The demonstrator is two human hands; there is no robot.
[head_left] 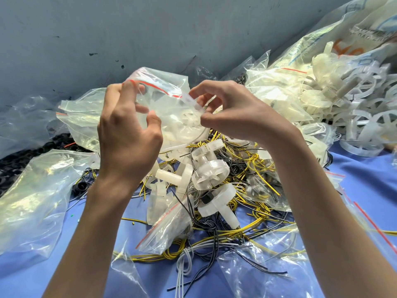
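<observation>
A clear zip bag (171, 112) with a red seal strip is held up above the pile, white plastic parts showing through it. My left hand (126, 134) grips the bag's left side, fingers curled at its mouth. My right hand (227, 112) pinches the bag's upper right edge between thumb and fingers. Below the hands lie translucent white plastic parts (206, 173) tangled with yellow, black and white wires (247, 229).
A blue cloth (369, 190) covers the table. Clear bags (32, 198) lie at left, with black rings (12, 166) behind them. A heap of white wheel-like parts (352, 108) and big bags fills the right. A grey wall (107, 29) stands behind.
</observation>
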